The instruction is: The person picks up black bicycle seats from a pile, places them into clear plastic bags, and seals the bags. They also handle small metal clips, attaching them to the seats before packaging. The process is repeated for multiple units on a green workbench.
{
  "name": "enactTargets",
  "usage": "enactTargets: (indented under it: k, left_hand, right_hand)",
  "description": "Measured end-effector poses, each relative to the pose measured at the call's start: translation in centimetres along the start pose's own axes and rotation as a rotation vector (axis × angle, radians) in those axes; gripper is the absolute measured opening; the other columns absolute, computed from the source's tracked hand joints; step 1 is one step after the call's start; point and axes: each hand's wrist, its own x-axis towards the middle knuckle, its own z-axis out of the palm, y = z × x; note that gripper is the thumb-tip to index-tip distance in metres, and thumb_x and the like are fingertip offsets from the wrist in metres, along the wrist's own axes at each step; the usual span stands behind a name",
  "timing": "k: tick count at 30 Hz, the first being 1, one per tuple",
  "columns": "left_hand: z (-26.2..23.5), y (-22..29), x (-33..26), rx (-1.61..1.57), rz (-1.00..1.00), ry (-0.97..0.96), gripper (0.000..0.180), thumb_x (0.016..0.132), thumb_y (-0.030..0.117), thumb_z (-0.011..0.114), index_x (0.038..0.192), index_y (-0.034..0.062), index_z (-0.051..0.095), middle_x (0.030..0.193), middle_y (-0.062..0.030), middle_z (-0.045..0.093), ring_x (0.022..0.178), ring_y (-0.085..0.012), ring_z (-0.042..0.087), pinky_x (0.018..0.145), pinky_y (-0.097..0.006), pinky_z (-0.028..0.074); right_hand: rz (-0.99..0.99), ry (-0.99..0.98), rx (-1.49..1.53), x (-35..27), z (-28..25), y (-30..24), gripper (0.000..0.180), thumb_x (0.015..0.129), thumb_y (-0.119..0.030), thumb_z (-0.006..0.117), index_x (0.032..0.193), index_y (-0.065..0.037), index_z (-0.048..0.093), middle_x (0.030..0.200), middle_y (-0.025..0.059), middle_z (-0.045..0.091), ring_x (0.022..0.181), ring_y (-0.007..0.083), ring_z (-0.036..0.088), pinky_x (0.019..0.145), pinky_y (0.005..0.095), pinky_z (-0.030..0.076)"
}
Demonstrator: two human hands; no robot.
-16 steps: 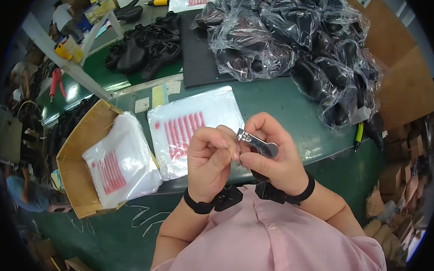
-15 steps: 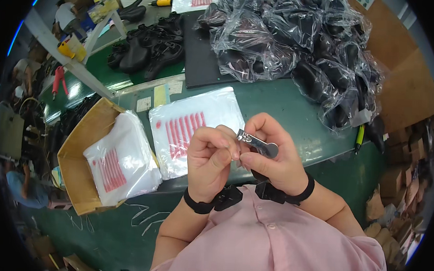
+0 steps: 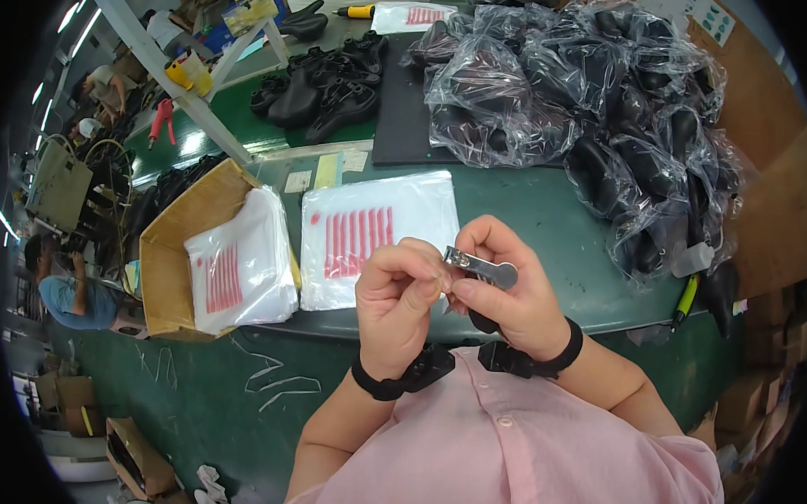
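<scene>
A shiny metal nail clipper (image 3: 482,268) sits between the thumb and fingers of my right hand (image 3: 525,310), its jaw end pointing left. My left hand (image 3: 394,298) is closed, with thumb and fingertips pressed together right beside the clipper's jaws. Whether anything small is pinched there, I cannot make out. Both hands are raised in front of my chest, over the near edge of the green table (image 3: 505,202). Just beyond my left hand lies a stack of clear plastic bags (image 3: 355,227) with red printed stripes.
A cardboard box (image 3: 171,258) at left holds more striped bags (image 3: 240,276). Plastic-wrapped black bicycle saddles (image 3: 555,87) are heaped at back right; bare saddles (image 3: 316,95) lie at back left. A yellow-green pen-like tool (image 3: 686,302) rests at the right edge. One person (image 3: 82,296) is at far left.
The view has turned, so table and boxes appear shifted to the right. My hands keep nearly the same pose, the left fingertips still by the nail clipper's jaws.
</scene>
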Motion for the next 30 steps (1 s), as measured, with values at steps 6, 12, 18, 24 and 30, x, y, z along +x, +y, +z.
enactTargets:
  k: [6,12,18,24,30]
  left_hand:
    - [2.8,-1.6,-0.8,0.118,-0.008,0.042,0.009,0.090,0.004,0.059,0.096,0.0025,0.053,0.090,-0.0087,0.055,0.079,-0.0149,0.056,0.065,-0.027,0.051]
    - [4.8,-3.4,-1.0,0.276,-0.022,0.101,0.010,0.090,0.001,0.058,0.097,0.0014,0.051,0.089,-0.0091,0.056,0.077,-0.0151,0.057,0.063,-0.027,0.051]
    - [5.5,-4.0,-0.4,0.317,-0.092,0.196,0.016,0.090,-0.001,0.057,0.103,0.0009,0.047,0.087,-0.0111,0.058,0.071,-0.0168,0.059,0.063,-0.028,0.051]
    - [3.2,-5.4,1.4,0.333,-0.117,0.180,0.017,0.090,-0.001,0.056,0.104,0.0009,0.046,0.085,-0.0113,0.059,0.071,-0.0169,0.060,0.061,-0.028,0.051]
    - [-0.6,-7.2,4.1,0.212,-0.292,0.292,0.017,0.091,0.004,0.058,0.104,0.0041,0.047,0.089,-0.0073,0.062,0.077,-0.0108,0.057,0.069,-0.023,0.046]
  right_hand:
    - [0.018,-0.023,0.041,-1.4,-2.9,-0.7,0.020,0.084,-0.009,0.063,0.097,-0.004,0.047,0.084,0.0018,0.055,0.070,0.0069,0.052,0.063,0.0208,0.043]
    - [0.028,-0.044,0.128,-2.2,-5.6,-0.4,0.016,0.088,-0.008,0.059,0.100,-0.003,0.049,0.085,-0.0006,0.055,0.073,0.0043,0.051,0.064,0.0188,0.041]
    - [0.108,0.001,0.296,-1.4,-6.5,0.1,0.016,0.091,-0.005,0.055,0.105,-0.002,0.050,0.086,0.0012,0.055,0.075,0.0065,0.053,0.068,0.0201,0.046]
    - [0.112,0.070,0.323,0.9,-7.0,1.3,0.015,0.090,-0.006,0.054,0.105,-0.002,0.050,0.083,0.0027,0.056,0.073,0.0085,0.054,0.066,0.0212,0.046]
    - [0.247,0.143,0.489,4.6,-7.8,3.6,0.015,0.091,-0.010,0.052,0.104,-0.004,0.049,0.079,0.0040,0.056,0.067,0.0119,0.054,0.060,0.0245,0.044]
